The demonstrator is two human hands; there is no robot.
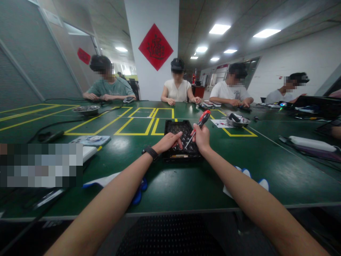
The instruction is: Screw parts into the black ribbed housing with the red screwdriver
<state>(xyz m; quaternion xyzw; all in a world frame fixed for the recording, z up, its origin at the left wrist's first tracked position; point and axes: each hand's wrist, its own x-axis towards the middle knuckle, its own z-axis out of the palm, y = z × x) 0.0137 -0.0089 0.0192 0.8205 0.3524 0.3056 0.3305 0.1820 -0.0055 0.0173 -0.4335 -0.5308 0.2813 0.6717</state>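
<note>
A black tray (170,125) with rows of small pockets lies on the green table (186,185) straight ahead. My right hand (201,137) is closed around a screwdriver (199,123) with a red and black handle, its shaft slanting down-left into the tray. My left hand (169,141) rests over the tray's near part, fingers curled and pinched close to the screwdriver tip; what they hold is too small to make out. A black watch sits on my left wrist.
White and blue gloves (262,184) lie under my forearms near the table's front edge. Several people sit along the far side. A metal bowl (237,122) stands to the right, another dish (85,109) and cables to the left, yellow tape lines between.
</note>
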